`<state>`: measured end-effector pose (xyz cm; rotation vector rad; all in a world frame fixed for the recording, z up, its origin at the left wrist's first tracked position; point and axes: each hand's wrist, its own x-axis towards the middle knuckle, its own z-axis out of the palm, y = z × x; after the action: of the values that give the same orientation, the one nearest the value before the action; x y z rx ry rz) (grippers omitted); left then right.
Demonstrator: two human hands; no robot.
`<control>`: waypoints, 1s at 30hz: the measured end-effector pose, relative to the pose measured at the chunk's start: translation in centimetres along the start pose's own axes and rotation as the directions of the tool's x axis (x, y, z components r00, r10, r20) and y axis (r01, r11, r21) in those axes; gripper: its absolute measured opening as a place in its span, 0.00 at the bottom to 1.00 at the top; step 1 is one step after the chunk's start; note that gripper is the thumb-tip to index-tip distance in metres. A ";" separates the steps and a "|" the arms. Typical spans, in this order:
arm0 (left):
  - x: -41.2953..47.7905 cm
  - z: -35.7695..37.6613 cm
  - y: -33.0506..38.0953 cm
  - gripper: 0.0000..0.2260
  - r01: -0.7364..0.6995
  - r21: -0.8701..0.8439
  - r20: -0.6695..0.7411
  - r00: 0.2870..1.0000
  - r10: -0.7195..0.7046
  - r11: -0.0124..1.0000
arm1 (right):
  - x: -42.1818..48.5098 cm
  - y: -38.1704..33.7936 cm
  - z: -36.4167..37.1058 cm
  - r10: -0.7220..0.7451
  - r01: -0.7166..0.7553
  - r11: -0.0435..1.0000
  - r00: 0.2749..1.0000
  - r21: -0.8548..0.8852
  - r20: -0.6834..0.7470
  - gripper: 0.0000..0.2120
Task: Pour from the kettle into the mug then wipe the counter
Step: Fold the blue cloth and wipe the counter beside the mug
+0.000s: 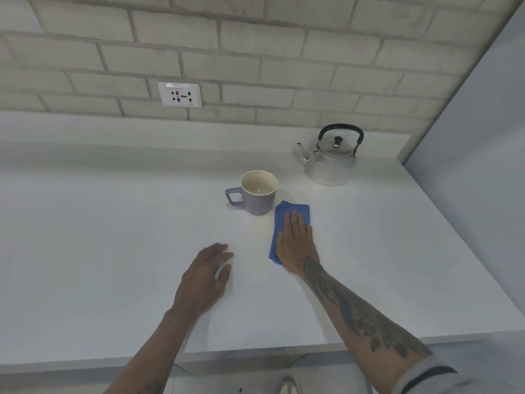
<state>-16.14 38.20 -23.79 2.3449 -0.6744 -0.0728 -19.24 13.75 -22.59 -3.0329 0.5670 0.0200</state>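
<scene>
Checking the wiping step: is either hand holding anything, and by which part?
Nothing is gripped. The right hand lies flat on the blue cloth, covering its near half; the left hand rests empty.

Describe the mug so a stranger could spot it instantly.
Start at the white counter below the brick wall. Left of the steel kettle, just beyond the blue cloth, stands the mug. It alone is lilac, cream inside, its handle pointing left.

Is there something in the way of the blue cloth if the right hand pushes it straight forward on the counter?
Yes. The mug stands just ahead and slightly left of the blue cloth under the right hand. The kettle sits farther back on the right; the gap between them looks narrow.
</scene>
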 end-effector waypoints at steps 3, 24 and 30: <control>0.1 0.2 -0.2 0.15 -0.005 -0.009 -0.002 1.000 0.005 1.000 | -2.7 -1.3 1.1 -0.137 0.137 0.991 0.990 0.006 0.021 0.31; 0.0 0.4 -0.1 0.15 0.005 -0.022 -0.015 1.000 -0.006 1.000 | -2.2 -2.1 0.4 -0.122 0.121 0.992 0.991 0.034 0.046 0.35; 0.0 0.6 -0.5 0.15 -0.013 -0.030 -0.029 1.000 0.012 0.999 | -9.7 1.0 1.1 -0.368 0.367 0.929 0.929 0.041 0.038 0.29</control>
<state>-16.04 38.17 -24.60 2.3078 -0.6692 -0.0431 -28.63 16.32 -23.52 -3.0424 -0.0119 0.0621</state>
